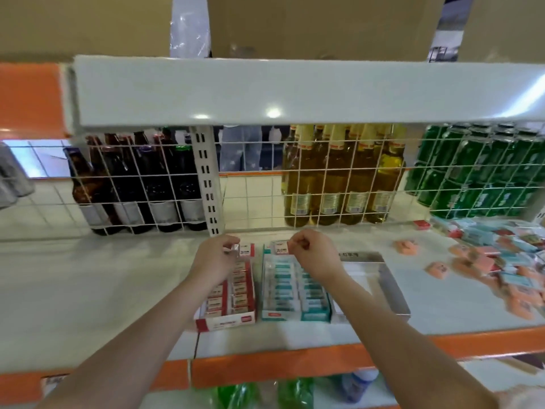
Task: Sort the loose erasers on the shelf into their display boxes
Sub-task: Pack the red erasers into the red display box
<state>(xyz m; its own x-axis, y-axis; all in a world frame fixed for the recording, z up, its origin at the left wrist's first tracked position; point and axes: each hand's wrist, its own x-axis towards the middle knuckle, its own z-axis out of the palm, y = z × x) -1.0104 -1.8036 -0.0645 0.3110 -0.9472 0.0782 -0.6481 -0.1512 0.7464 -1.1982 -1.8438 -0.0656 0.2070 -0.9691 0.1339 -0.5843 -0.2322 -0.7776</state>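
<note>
Three display boxes stand side by side on the white shelf: a red box (233, 317) filled with red-banded erasers, a teal box (295, 315) filled with teal-banded erasers, and a silver box (393, 293) whose contents I cannot make out. My left hand (216, 255) pinches a small eraser (235, 247) above the far end of the red box. My right hand (309, 252) pinches a red-and-white eraser (280, 248) over the far end of the teal box. A heap of loose erasers (501, 267), pink, teal and red, lies at the right of the shelf.
A white wire grid (324, 184) closes the back of the shelf, with dark bottles (132, 184), yellow bottles (339, 178) and green cans (477, 172) behind it. A white shelf (295, 90) overhangs above. The orange shelf edge (295, 364) runs in front.
</note>
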